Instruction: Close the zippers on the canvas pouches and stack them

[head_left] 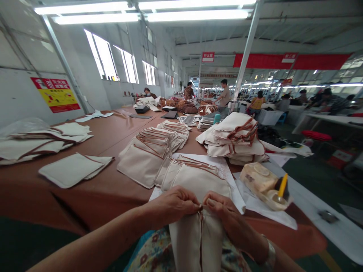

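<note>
A cream fabric piece with a brown-edged seam down its middle hangs over my lap at the table edge. My left hand pinches the top of it just left of the seam. On the other side of the seam, my right hand is closed on the same top edge, fingertips close to the left ones. Just beyond my hands lies a group of cream fabric pieces with brown trim, on white paper. A fanned row of similar pieces spreads to the left of them.
A tall stack of cream pieces stands at right. Near it sits a cut plastic container with a yellow-handled tool. More pieces lie left on the brown-covered table. Several people work farther back.
</note>
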`<state>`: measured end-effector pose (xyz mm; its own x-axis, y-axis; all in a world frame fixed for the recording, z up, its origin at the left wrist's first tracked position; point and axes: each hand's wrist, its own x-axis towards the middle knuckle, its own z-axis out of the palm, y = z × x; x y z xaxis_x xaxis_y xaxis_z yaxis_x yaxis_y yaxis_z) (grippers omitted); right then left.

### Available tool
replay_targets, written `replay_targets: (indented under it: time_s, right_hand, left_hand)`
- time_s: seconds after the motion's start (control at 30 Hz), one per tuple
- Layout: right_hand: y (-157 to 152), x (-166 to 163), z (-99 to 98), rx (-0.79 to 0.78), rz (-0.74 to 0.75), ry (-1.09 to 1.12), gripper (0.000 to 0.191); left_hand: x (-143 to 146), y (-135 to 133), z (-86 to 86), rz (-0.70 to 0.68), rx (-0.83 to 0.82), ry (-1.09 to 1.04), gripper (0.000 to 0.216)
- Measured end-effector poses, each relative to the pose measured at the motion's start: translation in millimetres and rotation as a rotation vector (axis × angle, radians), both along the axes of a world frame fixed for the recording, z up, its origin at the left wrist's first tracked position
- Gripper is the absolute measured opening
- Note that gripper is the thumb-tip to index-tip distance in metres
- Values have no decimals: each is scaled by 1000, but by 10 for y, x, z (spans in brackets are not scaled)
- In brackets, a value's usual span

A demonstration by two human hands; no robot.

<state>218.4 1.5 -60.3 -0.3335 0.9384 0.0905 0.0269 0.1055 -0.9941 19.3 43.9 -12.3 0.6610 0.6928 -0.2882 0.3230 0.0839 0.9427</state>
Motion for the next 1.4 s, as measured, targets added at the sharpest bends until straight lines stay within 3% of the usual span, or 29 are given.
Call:
replay_targets:
  time_s: [0.23, 0.53, 0.8, 0.97, 1.17, 1.3, 1.4]
  right_hand:
    - [26, -6, 48, -165, 61, 110, 31]
    - [45, -41, 52, -310, 58, 292, 22]
    - [34, -14, -39, -357, 81, 372, 25]
    - [42, 6, -55, -284, 75, 305, 33]
    - [69, 50, -37, -221, 59, 166, 35]
    - [63, 48, -16, -357, 47, 205, 33]
    - [44, 37, 8, -435, 8, 292, 30]
  left_hand:
    - [0, 43, -25, -28, 128, 120, 22]
    - [95, 84, 94, -38, 37, 150, 32]
    - [154, 106, -99, 34, 26, 82, 16]
    - [185, 97, -154, 72, 84, 110, 17]
    - [209, 45, -6, 91, 229, 168, 15]
    - [163, 62, 121, 59, 144, 87, 26]
    - [94, 106, 122, 78, 111, 20, 24]
